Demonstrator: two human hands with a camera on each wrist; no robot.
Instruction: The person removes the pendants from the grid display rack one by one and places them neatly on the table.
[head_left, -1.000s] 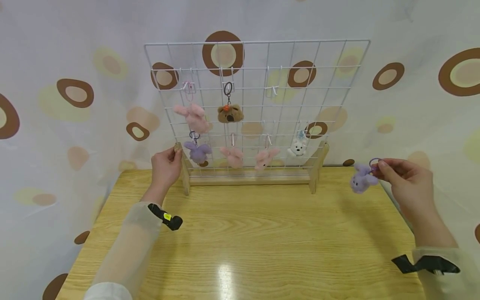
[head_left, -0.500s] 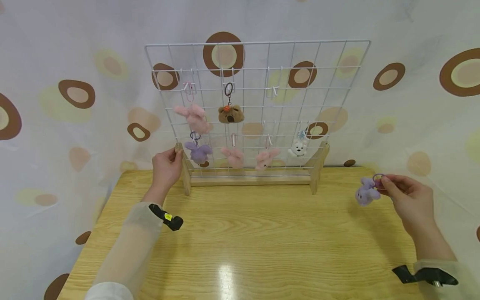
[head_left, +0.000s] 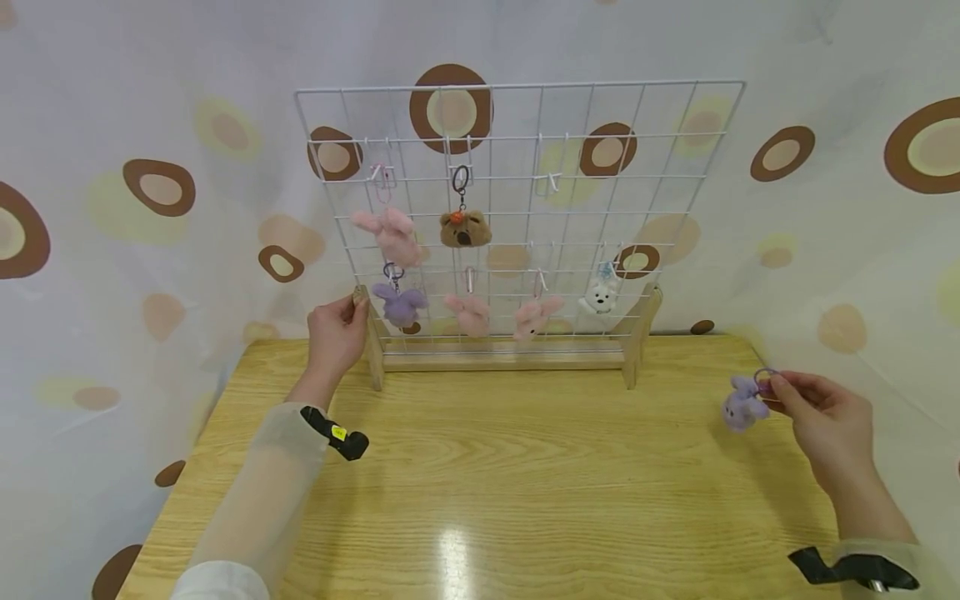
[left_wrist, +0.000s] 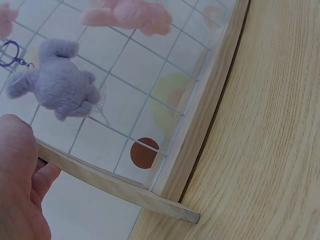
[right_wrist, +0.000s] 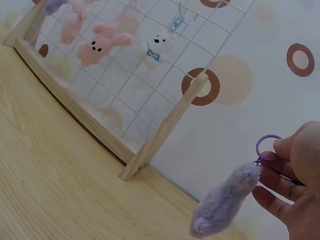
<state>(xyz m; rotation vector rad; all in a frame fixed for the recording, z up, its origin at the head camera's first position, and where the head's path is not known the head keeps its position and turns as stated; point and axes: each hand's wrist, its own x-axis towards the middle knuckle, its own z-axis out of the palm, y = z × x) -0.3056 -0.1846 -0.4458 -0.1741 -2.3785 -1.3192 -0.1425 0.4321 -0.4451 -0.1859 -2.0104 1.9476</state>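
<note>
In the head view, the right hand [head_left: 836, 421], at the lower right of the frame, is pinching the purple ring [right_wrist: 258, 145] of a lilac plush keychain [head_left: 742, 407] between thumb and fingers. The plush body is hanging just left of and below the fingertips; in the right wrist view, it is occupying the lower centre-right of the frame. The left hand [head_left: 335, 335], left of centre, is gripping the top of the left post of a wooden stand [head_left: 374, 358]. The stand is supporting a white wire grid [head_left: 517, 86], on which a second purple plush [head_left: 401, 307] is hanging just right of the left hand. A white bear [head_left: 601, 296] is hanging at the grid's lower right. A black strap [head_left: 352, 447] at the left wrist is carrying a yellow label [head_left: 339, 432]; its marks are appearing too small to read.
</note>
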